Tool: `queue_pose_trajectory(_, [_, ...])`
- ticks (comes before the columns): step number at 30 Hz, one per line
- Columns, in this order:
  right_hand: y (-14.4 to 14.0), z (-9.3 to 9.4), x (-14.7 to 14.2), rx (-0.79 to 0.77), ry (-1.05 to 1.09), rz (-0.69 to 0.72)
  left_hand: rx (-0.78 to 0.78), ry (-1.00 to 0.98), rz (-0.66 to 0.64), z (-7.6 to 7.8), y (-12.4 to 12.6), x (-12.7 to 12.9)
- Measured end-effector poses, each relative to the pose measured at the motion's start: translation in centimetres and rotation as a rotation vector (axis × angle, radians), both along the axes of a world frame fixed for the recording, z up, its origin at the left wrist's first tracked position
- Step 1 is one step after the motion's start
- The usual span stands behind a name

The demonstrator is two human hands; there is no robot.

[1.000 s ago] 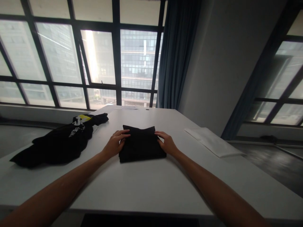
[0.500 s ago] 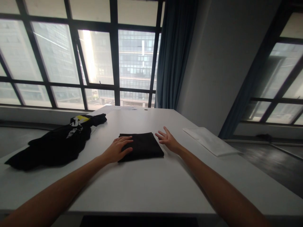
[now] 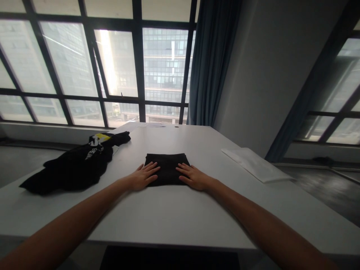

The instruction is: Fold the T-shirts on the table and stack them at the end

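Observation:
A black garment folded into a flat rectangle [image 3: 167, 165] lies in the middle of the white table [image 3: 174, 213]. My left hand [image 3: 144, 176] rests palm down on its near left part, fingers spread. My right hand [image 3: 191, 177] lies flat on its near right part, fingers apart too. Neither hand grips the cloth; both press on top of it.
A heap of black clothing with white and yellow print [image 3: 75, 163] lies on the table's left side. A flat white sheet or bag [image 3: 254, 164] lies at the right edge. Papers [image 3: 153, 125] sit at the far end, below the large window and blue curtain [image 3: 209, 63].
The cloth's far edge, held up by both hands a second ago, now lies flat. My right hand lifted off to the right, then came back down onto the folded garment beside my left.

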State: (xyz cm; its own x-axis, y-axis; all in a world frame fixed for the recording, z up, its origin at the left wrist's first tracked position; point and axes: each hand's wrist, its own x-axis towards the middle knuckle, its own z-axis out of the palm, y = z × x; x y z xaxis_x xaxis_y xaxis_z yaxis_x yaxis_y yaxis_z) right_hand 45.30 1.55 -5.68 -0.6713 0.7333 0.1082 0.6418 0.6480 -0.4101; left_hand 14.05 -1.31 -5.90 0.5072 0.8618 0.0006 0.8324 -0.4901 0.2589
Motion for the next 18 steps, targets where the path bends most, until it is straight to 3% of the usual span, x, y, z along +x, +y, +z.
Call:
queue_pose_trajectory(2, [-0.7, -0.1, -0.6, 0.027, -0.029, -0.021, 0.034, 0.024, 0.076, 0.0, 0.5, -0.6])
queue_pose_trajectory(5, [-1.9, 0.0, -1.6, 0.105, 0.018, 0.066, 0.064, 0.037, 0.112, 0.0, 0.8, -1.1])
queue_pose_trajectory(9, [-1.1, -0.1, -2.1, 0.003, -0.045, 0.154, 0.064, 0.021, 0.155, -0.2, 0.9, -1.0])
queue_pose_trajectory(12, [3.1, -0.5, -0.5, -0.029, -0.103, 0.040, 0.063, 0.031, 0.220, -0.5, 0.9, -1.2])
queue_pose_trajectory(18, [15.2, -1.2, 5.7, -0.018, -0.149, -0.437, 0.047, 0.030, 0.196, -1.5, 1.3, -1.7])
